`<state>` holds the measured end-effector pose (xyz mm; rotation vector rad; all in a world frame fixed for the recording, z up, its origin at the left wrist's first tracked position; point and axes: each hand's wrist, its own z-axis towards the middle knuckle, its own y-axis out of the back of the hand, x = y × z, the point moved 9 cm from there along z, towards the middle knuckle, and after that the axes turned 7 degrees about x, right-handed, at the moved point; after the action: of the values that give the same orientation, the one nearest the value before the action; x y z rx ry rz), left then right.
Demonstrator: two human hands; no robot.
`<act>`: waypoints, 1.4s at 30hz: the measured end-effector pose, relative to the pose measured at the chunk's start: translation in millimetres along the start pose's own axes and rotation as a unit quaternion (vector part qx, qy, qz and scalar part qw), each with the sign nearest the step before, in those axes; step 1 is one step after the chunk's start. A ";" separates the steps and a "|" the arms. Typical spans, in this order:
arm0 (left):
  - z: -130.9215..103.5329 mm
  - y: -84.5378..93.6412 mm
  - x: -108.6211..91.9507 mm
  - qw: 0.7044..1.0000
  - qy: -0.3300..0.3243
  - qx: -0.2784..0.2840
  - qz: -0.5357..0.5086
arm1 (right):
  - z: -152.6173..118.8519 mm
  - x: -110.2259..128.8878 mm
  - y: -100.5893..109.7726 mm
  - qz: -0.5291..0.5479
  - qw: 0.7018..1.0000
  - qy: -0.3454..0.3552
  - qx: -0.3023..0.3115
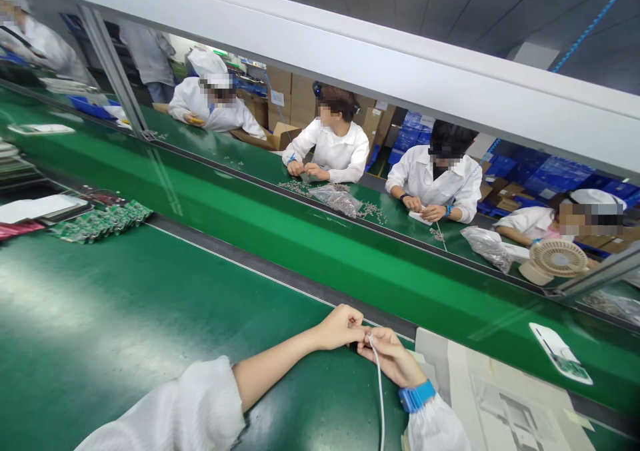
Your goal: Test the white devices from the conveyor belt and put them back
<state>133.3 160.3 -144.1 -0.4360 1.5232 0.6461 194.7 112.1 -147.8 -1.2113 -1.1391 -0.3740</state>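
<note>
White cable (381, 398) could slip loose if something tugs the length running off the bottom of the view, I reckon. Its top visible bit sits right between the hands, looks pinched in the right hand's (394, 358) fingertips, then drops down that hand's left side. Left hand (340, 327) is curled in close; can't tell if it's gripping anything.

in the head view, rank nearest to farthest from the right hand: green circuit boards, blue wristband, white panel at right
From the right hand:
1. Blue wristband, on its wrist
2. White panel, to the right
3. Green circuit boards, far left
</note>
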 end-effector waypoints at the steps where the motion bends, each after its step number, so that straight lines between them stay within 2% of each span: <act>1: 0.0 0.2 0.1 1.000 0.000 -0.001 0.002 | 0.1 -0.2 0.1 0.001 1.000 0.000 -0.001; 23: -0.6 -0.1 -2.7 1.000 0.002 0.000 0.004 | -0.4 -2.8 2.0 0.015 1.000 0.002 0.010; 42: -0.7 0.4 -1.5 1.000 -0.001 -0.001 0.002 | -0.6 -4.2 4.2 0.004 1.000 -0.010 -0.012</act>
<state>132.6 160.0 -142.5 -0.4349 1.5218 0.6508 196.3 111.8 -153.4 -1.2417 -1.1498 -0.3718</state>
